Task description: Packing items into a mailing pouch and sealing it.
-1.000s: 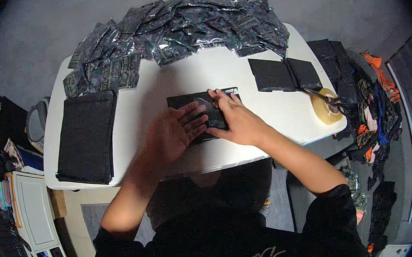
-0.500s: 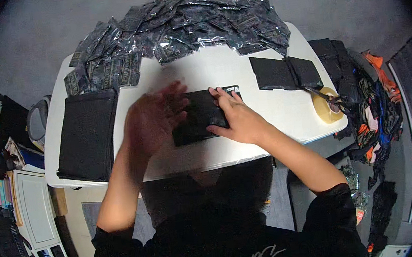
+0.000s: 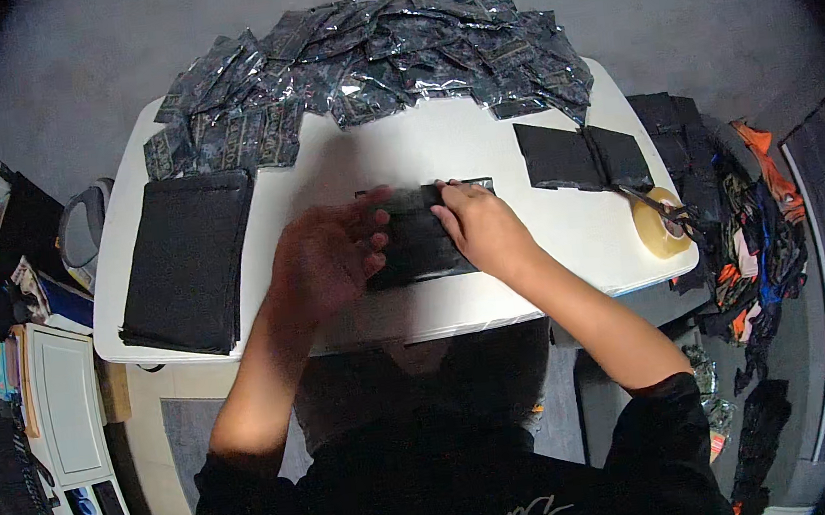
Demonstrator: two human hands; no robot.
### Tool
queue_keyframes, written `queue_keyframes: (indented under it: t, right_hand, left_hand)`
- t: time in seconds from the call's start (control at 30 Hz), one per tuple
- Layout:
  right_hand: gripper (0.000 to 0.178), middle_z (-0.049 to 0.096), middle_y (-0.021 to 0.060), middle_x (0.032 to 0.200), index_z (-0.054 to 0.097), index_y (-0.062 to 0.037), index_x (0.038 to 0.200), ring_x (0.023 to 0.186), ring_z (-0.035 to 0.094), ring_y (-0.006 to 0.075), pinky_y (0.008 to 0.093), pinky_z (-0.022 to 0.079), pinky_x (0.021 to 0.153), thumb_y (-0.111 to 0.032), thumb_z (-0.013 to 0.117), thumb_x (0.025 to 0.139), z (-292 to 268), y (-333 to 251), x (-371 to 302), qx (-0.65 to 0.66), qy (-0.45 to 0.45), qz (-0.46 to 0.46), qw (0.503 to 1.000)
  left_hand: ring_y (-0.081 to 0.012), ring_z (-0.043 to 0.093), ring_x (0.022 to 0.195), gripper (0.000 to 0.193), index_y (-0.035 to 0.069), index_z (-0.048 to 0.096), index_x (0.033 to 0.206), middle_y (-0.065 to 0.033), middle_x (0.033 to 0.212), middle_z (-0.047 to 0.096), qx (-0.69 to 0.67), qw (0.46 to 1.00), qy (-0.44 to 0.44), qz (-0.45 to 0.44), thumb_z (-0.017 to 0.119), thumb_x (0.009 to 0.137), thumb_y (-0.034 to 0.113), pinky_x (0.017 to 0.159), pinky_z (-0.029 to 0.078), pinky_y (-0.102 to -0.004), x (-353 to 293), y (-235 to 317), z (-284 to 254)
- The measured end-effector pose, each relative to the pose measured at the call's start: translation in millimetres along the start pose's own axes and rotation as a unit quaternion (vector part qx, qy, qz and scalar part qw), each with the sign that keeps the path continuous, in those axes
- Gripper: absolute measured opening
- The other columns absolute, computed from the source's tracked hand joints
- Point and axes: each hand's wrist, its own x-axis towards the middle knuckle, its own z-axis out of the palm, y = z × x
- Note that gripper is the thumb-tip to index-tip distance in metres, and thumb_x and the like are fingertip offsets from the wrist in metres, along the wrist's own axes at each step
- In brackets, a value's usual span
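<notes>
A black folded packet (image 3: 419, 242), with a shiny strip along its far right corner, lies on the white table (image 3: 402, 153) in front of me. My right hand (image 3: 487, 230) is on its right part, fingers bent at the far edge and thumb pressed on the top, gripping it. At the packet's left side is my left hand (image 3: 327, 256), in shadow and slightly blurred. Its fingers are loosely curled and apart, with the tips over the left edge. Whether those tips touch the packet is hard to make out.
Many shiny dark plastic packets (image 3: 381, 50) are heaped along the far edge. A stack of black flat pieces (image 3: 187, 261) lies at the left. Two black folded pieces (image 3: 563, 156), scissors (image 3: 664, 211) and a roll of clear tape (image 3: 659, 232) are at the right.
My right hand has gone from lying fairly flat on the packet to bent fingers at its far edge. My left hand has come lower, with its fingers more curled beside the packet.
</notes>
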Motion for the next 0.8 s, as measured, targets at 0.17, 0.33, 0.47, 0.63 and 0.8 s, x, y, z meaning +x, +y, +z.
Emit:
queue_keyframes:
  t: [0.17, 0.33, 0.47, 0.63, 0.8]
  right_hand:
    - [0.018, 0.069, 0.0282, 0.109, 0.064, 0.0061, 0.105, 0.104, 0.067, 0.0423, 0.0478, 0.053, 0.098, -0.007, 0.065, 0.092, 7, -5, 3, -0.085, 0.02, -0.057, 0.995]
    - [0.021, 0.067, 0.0278, 0.115, 0.062, 0.0049, 0.108, 0.106, 0.066, 0.0417, 0.0477, 0.052, 0.099, -0.008, 0.065, 0.092, 3, -10, 0, -0.089, 0.014, -0.04, 0.995]
    - [0.035, 0.06, 0.0254, 0.132, 0.059, 0.0015, 0.125, 0.125, 0.058, 0.0393, 0.0508, 0.046, 0.108, -0.008, 0.062, 0.091, 3, -15, -1, -0.159, -0.004, -0.011, 0.987]
    - [0.051, 0.057, 0.0184, 0.144, 0.057, -0.0028, 0.14, 0.143, 0.048, 0.0372, 0.0497, 0.039, 0.118, -0.002, 0.055, 0.089, 1, -18, 8, -0.154, 0.043, -0.138, 0.978]
    - [0.054, 0.055, 0.0152, 0.152, 0.062, -0.0093, 0.141, 0.142, 0.052, 0.0316, 0.049, 0.041, 0.119, 0.0, 0.057, 0.087, 9, -1, 6, -0.071, -0.091, -0.123, 0.986]
  left_hand:
    - [-0.0325, 0.067, 0.116, 0.072, 0.01, 0.031, 0.16, -0.0176, 0.133, 0.066, 0.576, 0.723, 0.11, 0.365, 0.065, 0.097, 0.006, 0.101, 0.054, -0.0463, -2, -8, 26]
    - [-0.0382, 0.062, 0.126, 0.092, 0.016, 0.014, 0.166, -0.0204, 0.129, 0.068, 0.804, 0.513, 0.028, 0.301, 0.067, 0.092, -0.001, 0.11, 0.047, -0.0489, 6, -7, 25]
    - [-0.0383, 0.059, 0.13, 0.097, 0.019, 0.013, 0.166, -0.0184, 0.125, 0.071, 0.819, 0.542, 0.034, 0.185, 0.071, 0.09, 0.002, 0.113, 0.044, -0.0503, 1, -3, 29]
    - [-0.0379, 0.062, 0.127, 0.094, 0.018, 0.017, 0.166, -0.0139, 0.123, 0.074, 0.83, 0.511, 0.049, 0.22, 0.072, 0.091, 0.007, 0.113, 0.043, -0.0487, -2, -4, 27]
    - [-0.0397, 0.064, 0.122, 0.092, 0.019, 0.02, 0.165, -0.0119, 0.117, 0.076, 0.837, 0.487, 0.053, 0.243, 0.073, 0.091, 0.009, 0.112, 0.042, -0.0499, -3, -9, 18]
